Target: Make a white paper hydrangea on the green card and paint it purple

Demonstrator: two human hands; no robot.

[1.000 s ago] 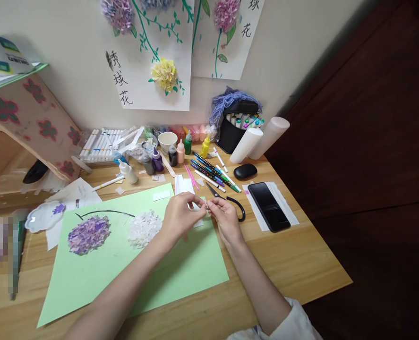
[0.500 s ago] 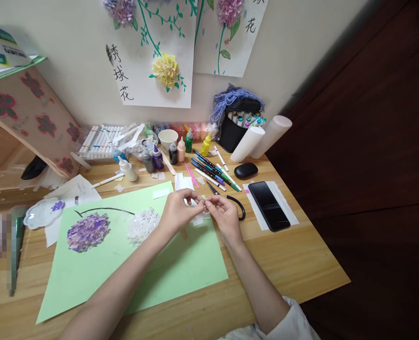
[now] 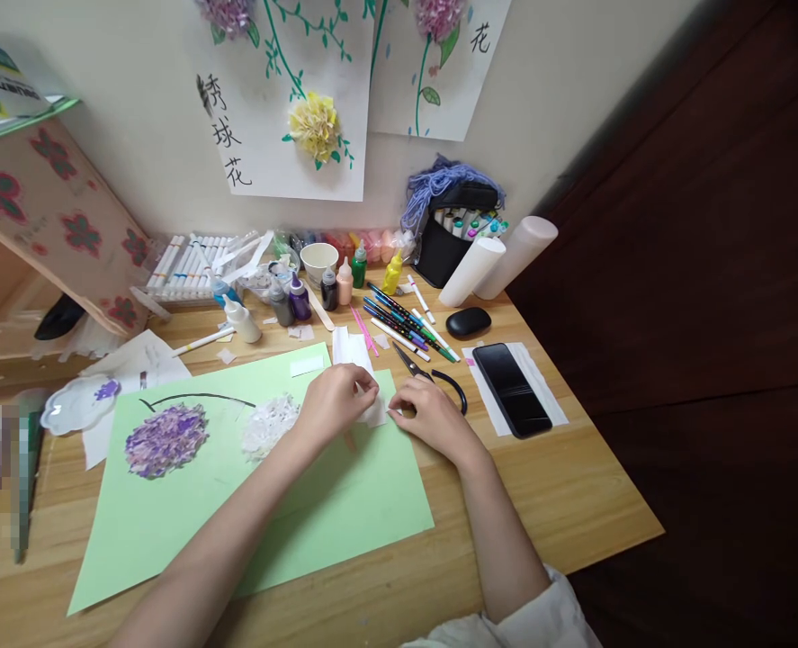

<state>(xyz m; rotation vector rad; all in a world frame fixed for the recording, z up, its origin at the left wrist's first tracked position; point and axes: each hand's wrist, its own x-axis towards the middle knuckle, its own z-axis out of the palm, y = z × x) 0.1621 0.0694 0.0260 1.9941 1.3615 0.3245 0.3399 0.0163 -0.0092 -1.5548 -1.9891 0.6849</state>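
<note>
My left hand [image 3: 335, 405] and my right hand [image 3: 429, 416] rest low on the upper right part of a light green paper sheet [image 3: 250, 504]. Between them lies a small white paper piece [image 3: 375, 412]; the left fingers pinch its edge and the right fingertips close on a tiny scrap beside it. On the sheet sit a purple paper flower [image 3: 165, 439] and a white paper flower [image 3: 270, 425], joined by a black drawn stem. Black-handled scissors [image 3: 432, 378] lie just behind my right hand.
A black phone [image 3: 511, 390] lies on white paper at the right. Markers [image 3: 405, 326], small paint bottles [image 3: 318, 292], a paper cup [image 3: 319, 263], a black marker case [image 3: 449, 238] and two white rolls [image 3: 497, 261] crowd the back. A palette [image 3: 78, 405] sits at the left.
Both hands have dropped from a raised pinch above the sheet down onto the green paper, and the white paper piece now lies flat between them.
</note>
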